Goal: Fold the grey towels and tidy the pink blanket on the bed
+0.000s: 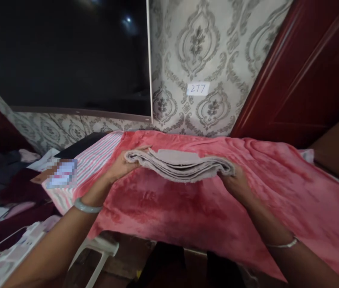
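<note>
A folded grey cloth (181, 170), in several layers like a towel, is held up above the pink blanket (163, 212). My left hand (123, 166) grips its left end, and my right hand (233, 180) grips the right end. Between the two hands the layers sag a little in the middle. Most of the fingers are hidden behind or under the cloth. The blanket is spread over the surface below and hangs down at the front.
A large dark television (67, 56) is on the patterned wall at the left. A paper label reading 277 (198, 88) sticks to the wall. Striped cloth (97, 156) lies left of the blanket, with piled clothes (22, 188) beyond. A white stool (100, 250) stands below.
</note>
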Action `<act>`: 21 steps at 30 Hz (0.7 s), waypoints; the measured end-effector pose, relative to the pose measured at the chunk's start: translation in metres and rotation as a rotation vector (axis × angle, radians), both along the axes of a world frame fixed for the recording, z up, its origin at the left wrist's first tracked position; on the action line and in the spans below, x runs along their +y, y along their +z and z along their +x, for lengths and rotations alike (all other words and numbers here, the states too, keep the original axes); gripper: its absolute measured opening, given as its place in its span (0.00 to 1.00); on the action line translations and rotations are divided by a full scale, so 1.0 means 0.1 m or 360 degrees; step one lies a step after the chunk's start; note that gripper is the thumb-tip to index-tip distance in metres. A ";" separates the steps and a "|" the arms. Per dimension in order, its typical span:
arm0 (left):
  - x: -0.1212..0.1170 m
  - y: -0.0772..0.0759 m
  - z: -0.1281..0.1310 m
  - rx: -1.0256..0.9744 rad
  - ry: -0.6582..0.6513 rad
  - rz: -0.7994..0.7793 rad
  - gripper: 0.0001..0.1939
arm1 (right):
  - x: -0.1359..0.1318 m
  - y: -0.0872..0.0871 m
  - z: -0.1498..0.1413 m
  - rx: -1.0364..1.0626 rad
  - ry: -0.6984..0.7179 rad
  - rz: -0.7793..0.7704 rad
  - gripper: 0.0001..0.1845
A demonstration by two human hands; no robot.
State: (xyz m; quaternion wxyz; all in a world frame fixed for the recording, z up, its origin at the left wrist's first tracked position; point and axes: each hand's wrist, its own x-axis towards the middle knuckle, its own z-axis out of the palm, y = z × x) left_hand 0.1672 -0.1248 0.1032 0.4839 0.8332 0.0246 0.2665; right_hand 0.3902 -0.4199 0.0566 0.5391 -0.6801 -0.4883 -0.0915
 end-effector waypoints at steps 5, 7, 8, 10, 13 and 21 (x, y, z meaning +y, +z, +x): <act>-0.25 0.49 0.25 -0.0315 0.0155 -0.0346 0.25 | -0.14 0.64 0.03 -0.0016 -0.0078 0.0390 0.22; -0.35 0.70 0.33 -0.0370 0.0114 -0.0490 0.24 | -0.21 0.85 0.05 0.0075 -0.0067 0.0511 0.22; -0.39 0.80 0.37 -0.0365 0.0091 -0.0572 0.23 | -0.24 0.95 0.07 0.0135 -0.0061 0.0549 0.22; -0.45 0.99 0.44 -0.0308 0.0031 -0.0729 0.22 | -0.29 1.11 0.14 0.0285 -0.0052 0.0592 0.22; -0.42 1.12 0.65 -0.0167 -0.0081 -0.0884 0.19 | -0.25 1.22 0.38 0.0587 -0.0007 0.0598 0.24; -0.02 0.30 1.55 0.0208 0.0685 -0.0277 0.22 | 0.14 0.47 1.25 0.0855 -0.0706 -0.0121 0.22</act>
